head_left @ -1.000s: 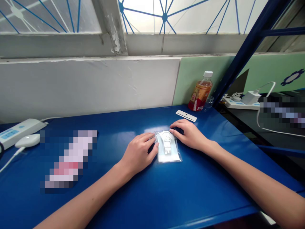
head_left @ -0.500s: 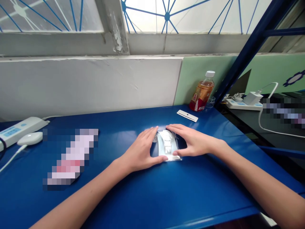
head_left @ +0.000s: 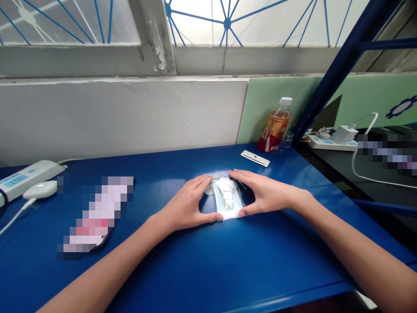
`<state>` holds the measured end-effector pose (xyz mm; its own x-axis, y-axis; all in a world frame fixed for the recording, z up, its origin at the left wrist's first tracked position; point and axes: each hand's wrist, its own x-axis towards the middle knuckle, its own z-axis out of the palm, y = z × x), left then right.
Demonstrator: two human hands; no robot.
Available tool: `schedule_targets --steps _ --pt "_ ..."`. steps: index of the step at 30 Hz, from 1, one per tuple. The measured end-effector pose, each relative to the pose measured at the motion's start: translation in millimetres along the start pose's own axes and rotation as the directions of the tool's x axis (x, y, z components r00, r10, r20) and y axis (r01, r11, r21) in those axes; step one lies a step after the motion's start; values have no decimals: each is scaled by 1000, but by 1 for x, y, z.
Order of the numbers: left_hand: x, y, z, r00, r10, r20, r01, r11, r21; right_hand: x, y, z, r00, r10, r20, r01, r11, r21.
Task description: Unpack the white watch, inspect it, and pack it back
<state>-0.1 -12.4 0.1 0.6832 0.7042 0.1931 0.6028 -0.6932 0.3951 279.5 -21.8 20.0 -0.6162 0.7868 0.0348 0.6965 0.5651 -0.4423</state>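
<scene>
A small clear plastic packet (head_left: 227,201) with a white toy figure inside lies on the blue table (head_left: 208,265), near its middle. My left hand (head_left: 185,206) grips the packet's left edge, thumb at the near corner and fingers at the far corner. My right hand (head_left: 263,193) grips the right edge the same way. The packet bows slightly between the two hands.
A bottle of orange drink (head_left: 275,126) stands at the back right beside a small clear cup (head_left: 286,139). A white flat strip (head_left: 255,158) lies near them. A white power strip (head_left: 22,177) and a white mouse (head_left: 41,189) sit at the far left. A blue post rises at right.
Both hands have shifted from resting on the packet's top end to pinching its left and right edges. The packet has slid a little toward me and bows between them.
</scene>
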Motion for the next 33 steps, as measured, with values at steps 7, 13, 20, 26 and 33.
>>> schedule_targets --steps 7,13,20,26,33 --pt "1 2 -2 1000 13 11 -13 1000 23 -1 1 1 1000 -1 12 1 1000 21" --pt "0 3 -2 1000 27 5 -27 999 38 -3 4 -3 997 54 47 -55 998 21" --pt "1 5 -4 998 -2 58 -1 999 55 0 4 -6 994 68 85 -70 997 23" --pt "1 6 -4 998 -4 58 1 999 52 0 3 -5 991 85 99 -91 994 58" --pt "1 6 -4 998 1 58 -4 999 53 -1 4 -6 993 70 93 -74 996 46"
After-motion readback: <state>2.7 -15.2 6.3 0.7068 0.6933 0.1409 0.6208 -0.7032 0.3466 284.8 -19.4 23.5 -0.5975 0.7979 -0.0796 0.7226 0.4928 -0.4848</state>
